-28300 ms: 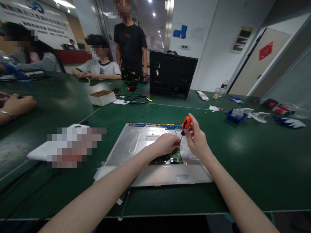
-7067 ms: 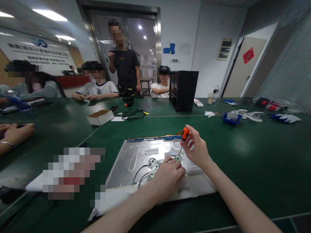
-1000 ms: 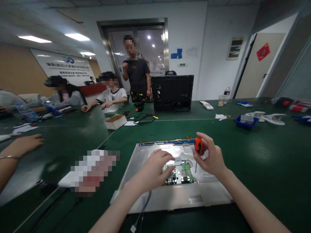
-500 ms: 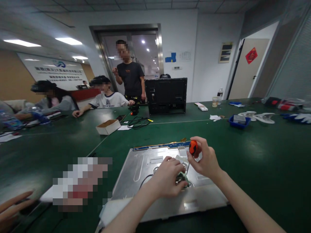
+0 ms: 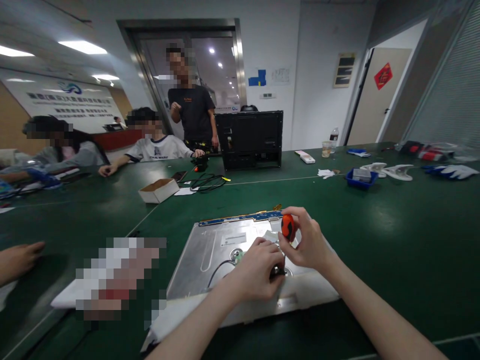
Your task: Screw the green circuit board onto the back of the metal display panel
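Note:
A silver metal back panel of a display (image 5: pixel 210 250) lies flat on the green table in front of me. My right hand (image 5: pixel 307 245) is closed around a small screwdriver with an orange handle (image 5: pixel 288 226), held upright over the panel's middle. My left hand (image 5: pixel 258 270) rests curled on the small circuit board (image 5: pixel 237 256) there, covering most of it and pressing on it beside the screwdriver's tip. A black cable (image 5: pixel 217 265) runs out from under that hand.
A pixelated white object (image 5: pixel 112 275) lies left of the panel. Farther back stand a black monitor shell (image 5: pixel 250 139), a cardboard box (image 5: pixel 158 190) and cables (image 5: pixel 204 182); a blue tray (image 5: pixel 359 177) and gloves (image 5: pixel 450 171) sit right. Other people sit and stand beyond; another person's hand (image 5: pixel 17 257) rests at left.
My left hand has closed down over the circuit board, which showed openly a second ago. The right hand with the screwdriver has come closer to it. My view has shifted slightly.

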{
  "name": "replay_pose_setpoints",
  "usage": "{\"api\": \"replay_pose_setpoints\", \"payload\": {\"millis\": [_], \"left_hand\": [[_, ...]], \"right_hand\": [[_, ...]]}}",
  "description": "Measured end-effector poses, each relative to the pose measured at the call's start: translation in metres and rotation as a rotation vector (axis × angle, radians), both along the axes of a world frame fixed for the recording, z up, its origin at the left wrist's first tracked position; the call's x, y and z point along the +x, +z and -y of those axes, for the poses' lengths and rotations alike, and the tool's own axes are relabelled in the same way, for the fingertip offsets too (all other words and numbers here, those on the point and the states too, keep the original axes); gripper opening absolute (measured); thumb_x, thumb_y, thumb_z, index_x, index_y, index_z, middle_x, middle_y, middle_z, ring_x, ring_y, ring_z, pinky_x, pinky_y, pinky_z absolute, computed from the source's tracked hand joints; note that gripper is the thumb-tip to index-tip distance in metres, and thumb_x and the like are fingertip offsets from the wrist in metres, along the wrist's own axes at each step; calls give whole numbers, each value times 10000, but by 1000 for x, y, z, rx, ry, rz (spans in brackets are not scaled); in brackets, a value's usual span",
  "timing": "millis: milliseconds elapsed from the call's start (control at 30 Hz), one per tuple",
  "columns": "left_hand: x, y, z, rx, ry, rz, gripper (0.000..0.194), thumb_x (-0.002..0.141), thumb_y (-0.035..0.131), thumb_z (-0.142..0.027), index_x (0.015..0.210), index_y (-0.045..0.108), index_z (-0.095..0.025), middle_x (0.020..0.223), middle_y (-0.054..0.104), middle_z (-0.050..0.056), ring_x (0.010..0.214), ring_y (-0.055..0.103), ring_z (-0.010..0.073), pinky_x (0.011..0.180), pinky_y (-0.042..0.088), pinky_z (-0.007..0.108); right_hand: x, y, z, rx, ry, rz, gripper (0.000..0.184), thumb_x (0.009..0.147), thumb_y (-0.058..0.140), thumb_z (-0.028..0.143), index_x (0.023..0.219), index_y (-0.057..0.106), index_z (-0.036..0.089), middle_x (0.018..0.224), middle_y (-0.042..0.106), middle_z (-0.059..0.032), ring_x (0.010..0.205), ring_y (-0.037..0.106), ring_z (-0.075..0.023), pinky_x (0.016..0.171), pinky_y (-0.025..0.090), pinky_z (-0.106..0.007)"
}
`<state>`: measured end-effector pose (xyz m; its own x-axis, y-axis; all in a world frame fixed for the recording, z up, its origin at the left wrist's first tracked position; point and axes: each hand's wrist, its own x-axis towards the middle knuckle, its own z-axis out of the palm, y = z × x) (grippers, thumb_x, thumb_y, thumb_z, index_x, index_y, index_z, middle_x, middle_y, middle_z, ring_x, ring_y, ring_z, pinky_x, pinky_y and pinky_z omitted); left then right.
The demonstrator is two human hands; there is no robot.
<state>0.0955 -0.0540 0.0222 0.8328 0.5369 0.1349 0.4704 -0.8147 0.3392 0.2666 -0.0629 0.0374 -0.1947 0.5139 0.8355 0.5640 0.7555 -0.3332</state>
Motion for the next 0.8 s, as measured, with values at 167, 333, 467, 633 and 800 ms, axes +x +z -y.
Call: {"api": "replay_pose_setpoints", "payload": {"millis": [167, 333, 467, 633, 800], "left_hand": [[1, -1, -1, 9, 6, -9, 68, 731, 603, -163, 796, 615, -179, 947, 686, 43, 927, 607, 231, 884, 376, 387], [1, -4, -1, 9, -3, 0, 88, 734, 598, -151, 812, 624, -181, 949, 695, 44, 924, 615, 233, 904, 367, 393], [2, -6, -1, 17, 0, 21, 93, 729, 593, -146, 811, 613, -184, 959, 700, 46, 927, 620, 236, 915, 363, 399], [3, -7, 0, 42, 0, 21, 91, 716, 588, -144, 795, 596, -187, 945, 690, 45, 915, 614, 237, 899, 370, 397], [3, -10, -1, 66, -6, 24, 102, 726, 593, -154, 821, 606, -187, 969, 684, 57, 949, 594, 248, 918, 374, 400]], "right_hand": [[1, -1, 0, 20, -32, 56, 385, 820, 543, 193, 1153, 356, 242, 627, 464, 86, 468, 473, -103, 458, 368, -197], [1, -2, -1, 19, -47, 84, 373, 832, 542, 202, 1157, 360, 232, 628, 461, 83, 482, 482, -104, 474, 380, -198], [1, -3, -2, 44, -41, 85, 390, 823, 551, 195, 1167, 370, 223, 650, 494, 71, 480, 482, -99, 473, 382, -195], [0, -2, 0, 37, -35, 87, 401, 818, 563, 193, 1168, 370, 227, 655, 507, 65, 484, 492, -104, 465, 379, -192], [-1, -1, 0, 42, -21, 75, 394, 826, 580, 206, 1147, 352, 223, 634, 480, 75, 467, 466, -102, 462, 372, -193]]}}
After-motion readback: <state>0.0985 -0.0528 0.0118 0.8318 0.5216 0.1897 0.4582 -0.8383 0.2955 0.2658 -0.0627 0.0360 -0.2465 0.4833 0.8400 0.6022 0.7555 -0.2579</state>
